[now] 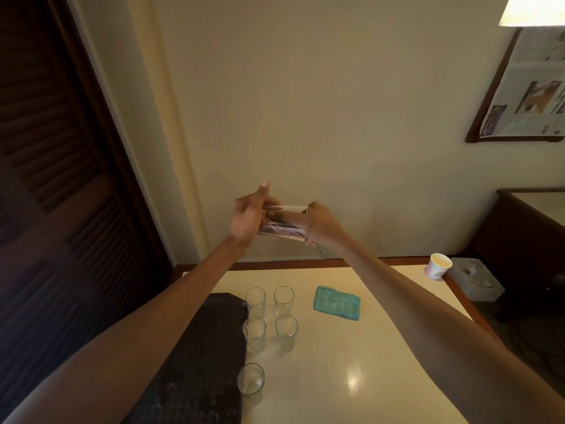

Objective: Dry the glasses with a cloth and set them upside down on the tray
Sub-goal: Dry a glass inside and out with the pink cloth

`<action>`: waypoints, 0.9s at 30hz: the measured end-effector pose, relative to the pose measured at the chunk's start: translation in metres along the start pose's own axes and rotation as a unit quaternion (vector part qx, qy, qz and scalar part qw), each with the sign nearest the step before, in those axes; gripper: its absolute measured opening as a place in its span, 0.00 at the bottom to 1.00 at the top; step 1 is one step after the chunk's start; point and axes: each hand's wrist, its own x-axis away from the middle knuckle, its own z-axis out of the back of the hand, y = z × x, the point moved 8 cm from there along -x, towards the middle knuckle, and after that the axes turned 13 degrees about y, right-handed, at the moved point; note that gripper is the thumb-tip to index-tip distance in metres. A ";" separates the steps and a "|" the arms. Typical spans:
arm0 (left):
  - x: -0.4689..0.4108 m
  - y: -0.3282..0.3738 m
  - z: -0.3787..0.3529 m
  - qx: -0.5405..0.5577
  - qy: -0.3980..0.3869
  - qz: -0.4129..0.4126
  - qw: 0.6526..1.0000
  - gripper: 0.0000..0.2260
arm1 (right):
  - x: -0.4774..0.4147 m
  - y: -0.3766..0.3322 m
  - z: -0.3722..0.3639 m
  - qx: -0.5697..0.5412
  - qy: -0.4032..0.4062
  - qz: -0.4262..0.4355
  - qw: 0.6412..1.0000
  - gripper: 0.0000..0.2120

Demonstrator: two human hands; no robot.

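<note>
Head view: my left hand [247, 217] grips a glass [290, 212], my right hand [322, 224] pinches the cloth [282, 229] inside; next, upend it onto the tray [195, 362].

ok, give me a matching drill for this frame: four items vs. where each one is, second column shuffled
Things
1. held glass
2. teal cloth
3. paper cup
4. tray

Places
a. at the table's far right edge
b. left of the standing glasses
c. in the air, gripped by left hand and right hand
d. folded on the table, right of the standing glasses

Pairs: 1-c, 2-d, 3-a, 4-b
</note>
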 end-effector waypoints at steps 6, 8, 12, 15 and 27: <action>0.005 -0.020 -0.011 0.058 -0.106 0.195 0.973 0.30 | 0.025 -0.060 0.051 0.235 0.177 0.248 0.923 0.07; 0.005 -0.016 -0.010 0.017 -0.084 0.185 0.979 0.28 | 0.023 -0.059 0.051 0.253 0.175 0.249 0.918 0.04; -0.003 0.004 -0.005 -0.048 0.001 0.063 0.997 0.25 | 0.004 -0.021 0.031 0.119 0.110 0.094 0.982 0.13; -0.006 0.016 -0.003 -0.055 0.034 -0.042 0.997 0.23 | 0.015 0.000 -0.008 -0.119 -0.088 -0.106 0.983 0.17; 0.002 -0.017 -0.016 0.075 -0.131 0.234 0.960 0.29 | 0.017 -0.046 0.040 0.223 0.193 0.225 0.928 0.03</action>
